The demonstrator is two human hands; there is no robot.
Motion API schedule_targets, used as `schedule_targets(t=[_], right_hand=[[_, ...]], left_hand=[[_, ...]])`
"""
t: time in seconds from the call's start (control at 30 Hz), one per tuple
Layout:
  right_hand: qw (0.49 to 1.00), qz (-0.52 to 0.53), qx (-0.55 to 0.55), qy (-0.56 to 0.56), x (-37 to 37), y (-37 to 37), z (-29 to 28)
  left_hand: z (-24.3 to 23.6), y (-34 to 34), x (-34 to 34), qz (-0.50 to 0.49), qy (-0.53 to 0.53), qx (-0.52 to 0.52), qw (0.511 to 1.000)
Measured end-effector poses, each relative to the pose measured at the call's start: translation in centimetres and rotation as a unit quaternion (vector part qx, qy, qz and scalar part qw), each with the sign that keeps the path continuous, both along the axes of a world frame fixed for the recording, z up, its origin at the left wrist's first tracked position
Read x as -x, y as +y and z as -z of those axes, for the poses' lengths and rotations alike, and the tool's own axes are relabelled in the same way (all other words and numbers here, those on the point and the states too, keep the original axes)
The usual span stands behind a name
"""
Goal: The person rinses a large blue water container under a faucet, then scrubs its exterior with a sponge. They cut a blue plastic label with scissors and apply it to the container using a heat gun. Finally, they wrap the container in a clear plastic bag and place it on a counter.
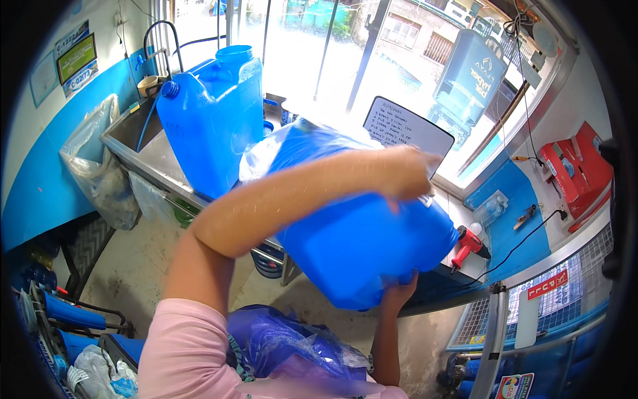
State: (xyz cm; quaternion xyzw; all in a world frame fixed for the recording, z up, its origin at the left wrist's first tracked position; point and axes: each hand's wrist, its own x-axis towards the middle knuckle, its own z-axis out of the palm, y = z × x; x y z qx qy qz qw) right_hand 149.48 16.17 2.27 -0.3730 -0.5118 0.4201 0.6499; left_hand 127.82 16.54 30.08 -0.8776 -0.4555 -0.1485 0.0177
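- Bent sharply at the left elbow point(214, 234), with the upper arm point(199, 282) rising from the lower left.
- Angled across the front of the body with the left forearm point(286, 193), up and to the right.
- Ending there in the left hand point(404, 173), seen from its back, slightly blurred, too unclear to count the fingers.
- Stretched forward at lower right with the right forearm point(385, 342).
- Placed lower and nearer the torso with the right hand point(398, 294), largely concealed at the fingers.
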Motion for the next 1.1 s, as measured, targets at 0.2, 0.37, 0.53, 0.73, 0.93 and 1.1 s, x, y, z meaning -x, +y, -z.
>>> schedule_targets(t=[0.2,0.37,0.53,0.73,0.93,1.1], right_hand=[[0.962,-0.126,0.105,0.217,-1.6,1.1,2.4],[0.913,-0.189,0.197,0.302,-2.5,2.7,4.5],[0.851,-0.265,0.245,0.381,0.4,2.7,6.2],[0.851,-0.218,0.319,0.357,2.5,2.3,7.8],[0.883,-0.170,0.295,0.324,4.0,2.5,6.8],[0.882,-0.191,0.256,0.347,4.9,1.8,4.8]], left_hand=[[9.9,-7.7,7.3,-0.135,-0.392,-0.277,0.867],[21.3,-7.9,10.1,-0.226,-0.299,-0.349,0.859],[20.6,-4.1,12.2,-0.357,-0.330,-0.350,0.801],[21.1,-6.4,12.5,-0.319,-0.278,-0.303,0.854],[22.0,-12.1,6.0,-0.268,-0.317,-0.149,0.898],[15.1,-10.0,13.2,-0.290,-0.603,-0.244,0.702]])
